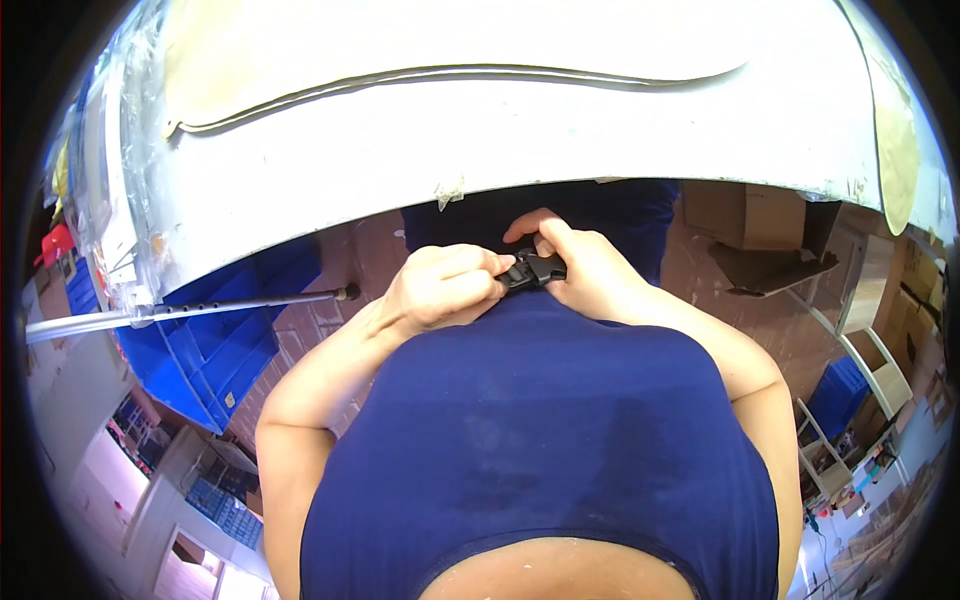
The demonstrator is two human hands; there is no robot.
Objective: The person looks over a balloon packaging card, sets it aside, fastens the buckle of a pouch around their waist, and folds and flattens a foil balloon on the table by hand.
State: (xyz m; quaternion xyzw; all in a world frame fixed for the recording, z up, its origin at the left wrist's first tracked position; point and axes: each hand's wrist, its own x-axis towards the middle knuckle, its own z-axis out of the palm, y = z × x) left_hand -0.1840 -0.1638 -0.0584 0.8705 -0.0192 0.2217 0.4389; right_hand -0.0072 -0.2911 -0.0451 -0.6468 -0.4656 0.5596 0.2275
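At the waist, in the head view, I saw the left hand (440, 288) and right hand (585, 268) both closed on a black plastic buckle (532, 270) against the navy shirt (540, 420). Risk, I judged: fingertip skin pinched between halves, or shirt fabric caught.

A large white table (560, 120) is seen at the top, with thin beige sheets (300, 60) laid flat on it. Below its edge, a reddish-brown tiled floor (330, 330) is shown. Blue plastic crates (215, 350) are stacked on the left, cardboard boxes (745, 215) and white shelves (880, 370) on the right. Everything is evenly and brightly lit.
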